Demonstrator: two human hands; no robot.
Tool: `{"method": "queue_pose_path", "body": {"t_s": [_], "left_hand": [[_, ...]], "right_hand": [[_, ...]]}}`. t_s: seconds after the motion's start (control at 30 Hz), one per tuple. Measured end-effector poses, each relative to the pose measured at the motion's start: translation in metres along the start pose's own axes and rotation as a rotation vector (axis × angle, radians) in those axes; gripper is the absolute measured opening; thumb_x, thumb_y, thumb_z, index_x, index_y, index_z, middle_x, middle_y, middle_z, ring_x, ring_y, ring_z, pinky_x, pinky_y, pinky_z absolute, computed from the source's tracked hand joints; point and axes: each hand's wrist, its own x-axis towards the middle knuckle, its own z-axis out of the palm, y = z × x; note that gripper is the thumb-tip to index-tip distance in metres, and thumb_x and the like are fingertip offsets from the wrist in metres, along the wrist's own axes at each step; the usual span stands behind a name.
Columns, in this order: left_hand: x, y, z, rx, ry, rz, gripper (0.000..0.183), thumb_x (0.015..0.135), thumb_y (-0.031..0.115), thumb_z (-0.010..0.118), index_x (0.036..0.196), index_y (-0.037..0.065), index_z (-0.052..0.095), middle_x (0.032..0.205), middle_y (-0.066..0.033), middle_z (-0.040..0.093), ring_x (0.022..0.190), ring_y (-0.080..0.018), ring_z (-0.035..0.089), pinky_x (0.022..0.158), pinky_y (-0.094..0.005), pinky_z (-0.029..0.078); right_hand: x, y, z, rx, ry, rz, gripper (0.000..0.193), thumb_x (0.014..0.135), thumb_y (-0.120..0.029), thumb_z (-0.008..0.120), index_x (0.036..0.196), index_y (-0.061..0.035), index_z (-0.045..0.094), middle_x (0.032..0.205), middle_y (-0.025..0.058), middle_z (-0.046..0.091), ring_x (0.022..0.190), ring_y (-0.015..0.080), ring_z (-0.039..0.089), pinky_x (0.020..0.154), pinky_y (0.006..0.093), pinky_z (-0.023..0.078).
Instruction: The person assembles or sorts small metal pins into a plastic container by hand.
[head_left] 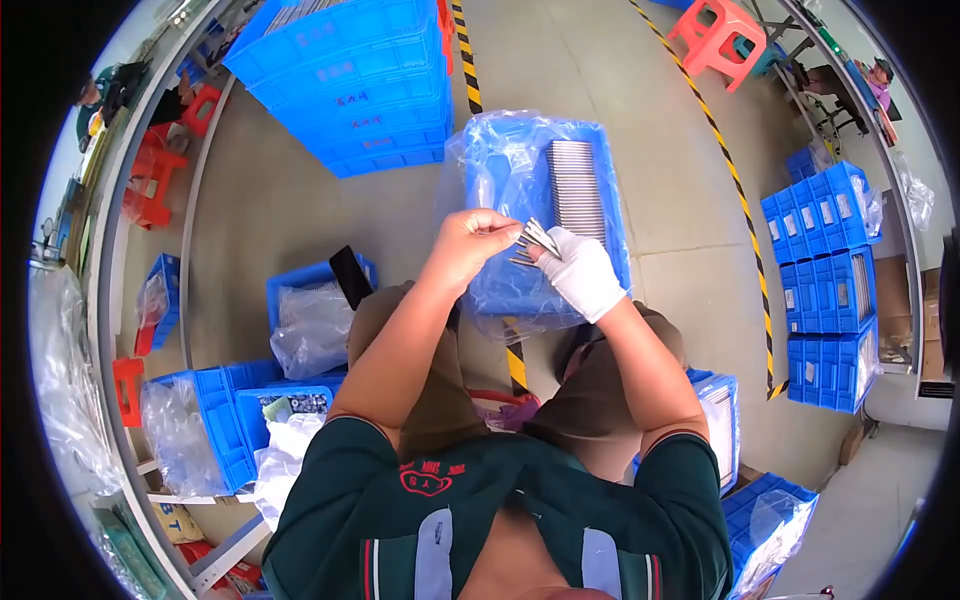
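Observation:
My right hand, in a white glove with bare fingertips, is closed around a small bunch of thin metal rods whose ends fan out toward my left. My bare left hand pinches at the rods' ends, thumb against fingers. Whether it grips one rod of its own is too small to tell. Both hands are above a blue plastic crate lined with clear plastic film. Inside the crate, at its right side, lies a neat stack of similar metal rods.
A tall stack of blue crates stands ahead on the left. Beside my left knee are a black phone-like slab and a crate with bagged parts. More stacked crates stand at right, past a striped floor line. A red stool is farther off.

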Motion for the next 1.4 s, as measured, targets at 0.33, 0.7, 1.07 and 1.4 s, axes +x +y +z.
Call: {"method": "queue_pose_path", "body": {"t_s": [0.33, 0.7, 1.07, 1.4], "left_hand": [[-0.002, 0.012, -0.001, 0.018, 0.037, 0.054, 0.018, 0.078, 0.015, 0.062, 0.087, 0.0, 0.062, 0.081, -0.0058, 0.062, 0.073, -0.0108, 0.055, 0.069, -0.0252, 0.042], [-0.003, 0.011, -0.006, -0.097, -0.129, -0.04, 0.015, 0.08, 0.013, 0.061, 0.085, -0.001, 0.06, 0.078, -0.0042, 0.06, 0.071, -0.0114, 0.053, 0.068, -0.0251, 0.042], [-0.005, 0.007, -0.01, -0.084, -0.213, -0.024, 0.011, 0.078, 0.006, 0.061, 0.086, -0.001, 0.062, 0.083, -0.0069, 0.062, 0.077, -0.0115, 0.056, 0.073, -0.0253, 0.043], [-0.008, 0.023, -0.004, -0.014, -0.084, 0.063, 0.016, 0.078, 0.012, 0.062, 0.087, -0.001, 0.062, 0.085, -0.0069, 0.062, 0.078, -0.0116, 0.055, 0.074, -0.0254, 0.042]], "right_hand": [[0.001, 0.013, 0.0, 0.475, -0.114, 0.043, 0.028, 0.083, -0.031, 0.056, 0.074, -0.0045, 0.053, 0.054, 0.0072, 0.05, 0.046, 0.0153, 0.046, 0.045, 0.0277, 0.036], [-0.004, 0.013, -0.001, 0.943, -0.412, 0.226, 0.033, 0.083, -0.039, 0.055, 0.081, -0.006, 0.055, 0.058, 0.0002, 0.048, 0.044, 0.0056, 0.038, 0.039, 0.0194, 0.026], [-0.011, 0.001, -0.01, 1.017, -0.554, 0.254, 0.035, 0.082, -0.039, 0.057, 0.085, -0.0045, 0.058, 0.065, 0.0016, 0.053, 0.048, 0.0057, 0.041, 0.041, 0.0199, 0.029], [-0.007, 0.006, -0.006, 0.952, -0.489, 0.234, 0.036, 0.082, -0.04, 0.056, 0.085, -0.0048, 0.058, 0.062, 0.0016, 0.052, 0.048, 0.0063, 0.041, 0.041, 0.02, 0.029]]}}
